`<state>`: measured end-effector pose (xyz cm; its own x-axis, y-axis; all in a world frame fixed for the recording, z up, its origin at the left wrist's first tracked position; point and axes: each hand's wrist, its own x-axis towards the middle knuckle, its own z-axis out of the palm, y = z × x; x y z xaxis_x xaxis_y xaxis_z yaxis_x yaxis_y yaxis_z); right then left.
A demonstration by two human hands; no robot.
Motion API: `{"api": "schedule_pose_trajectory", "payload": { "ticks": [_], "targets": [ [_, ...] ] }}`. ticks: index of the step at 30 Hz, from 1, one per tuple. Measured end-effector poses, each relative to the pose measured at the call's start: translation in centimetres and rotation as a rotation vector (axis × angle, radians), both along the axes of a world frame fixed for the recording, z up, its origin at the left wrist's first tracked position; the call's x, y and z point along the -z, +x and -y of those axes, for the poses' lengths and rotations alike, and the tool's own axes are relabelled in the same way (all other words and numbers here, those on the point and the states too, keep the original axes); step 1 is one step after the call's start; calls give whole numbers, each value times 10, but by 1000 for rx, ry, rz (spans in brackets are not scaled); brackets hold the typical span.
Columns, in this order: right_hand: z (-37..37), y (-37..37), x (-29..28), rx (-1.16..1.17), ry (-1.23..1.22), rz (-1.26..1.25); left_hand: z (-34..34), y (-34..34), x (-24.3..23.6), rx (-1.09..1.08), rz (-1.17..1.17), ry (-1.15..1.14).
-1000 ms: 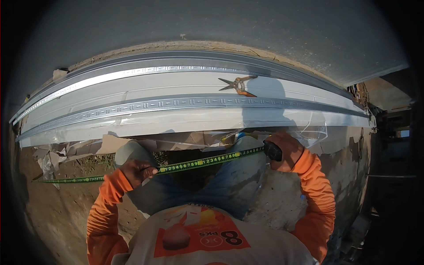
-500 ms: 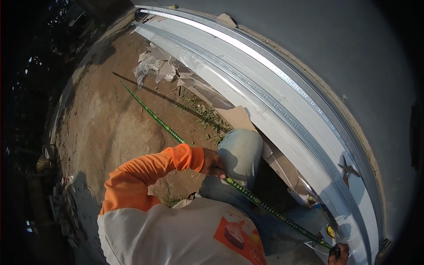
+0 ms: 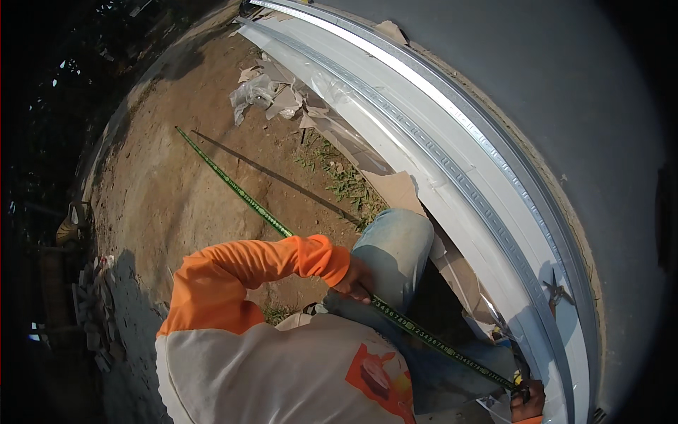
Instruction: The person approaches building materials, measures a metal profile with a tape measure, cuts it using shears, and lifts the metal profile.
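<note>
A green and black tape measure blade (image 3: 441, 346) stretches slantwise across my lap. My left hand (image 3: 355, 280) is closed around it near my bent knee. Past that hand, the free length of blade sticks out over the dirt to the far left. At the lower right, my right hand (image 3: 527, 401) is closed on the near end of the tape measure, where something dark, partly hidden by the fingers, sits in its grip. The right hand is close to the edge of the long white panels (image 3: 452, 194).
Long perforated metal strips (image 3: 466, 187) lie on the panels beside a grey wall (image 3: 551, 85). A hand tool like snips (image 3: 558, 291) rests on the panels at right. Torn cardboard (image 3: 395, 189) and crumpled plastic (image 3: 251, 95) lie along the panels' left side. Rubble (image 3: 95, 311) is at far left.
The tape's far end has swung left, away from its shadow on the dirt. My right hand has moved slightly left and up, my left hand slightly right. The view has shifted a little.
</note>
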<state>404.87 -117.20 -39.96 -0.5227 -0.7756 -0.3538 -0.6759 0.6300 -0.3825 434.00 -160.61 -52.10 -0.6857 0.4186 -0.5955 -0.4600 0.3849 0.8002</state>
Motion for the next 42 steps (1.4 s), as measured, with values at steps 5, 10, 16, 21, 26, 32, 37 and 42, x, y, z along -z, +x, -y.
{"api": "schedule_pose_trajectory", "payload": {
  "ticks": [5, 10, 16, 21, 26, 32, 37, 42],
  "targets": [
    [-14, -5, 21, 47, 214, 106, 6, 7, -18, -23, 236, 78],
    [52, 29, 41, -268, 27, 47, -87, -67, -32, 0, -359, -173],
    [47, 16, 59, -264, -30, 64, -64, -47, -9, 47, -301, -217],
    [49, 15, 56, -244, -32, 75, -54, -20, 18, 81, -154, 9],
    [34, 9, 67, -352, -28, -57, -46, -15, -8, -20, 48, 128],
    [52, 18, 54, -305, 57, 77, -54, -20, -7, 4, 121, 201],
    [54, 25, 49, -307, 10, 69, -59, -18, -1, -15, 115, 214],
    [49, 26, 52, -290, -20, 76, -59, -18, 13, -25, -23, 287]
  ]
}}
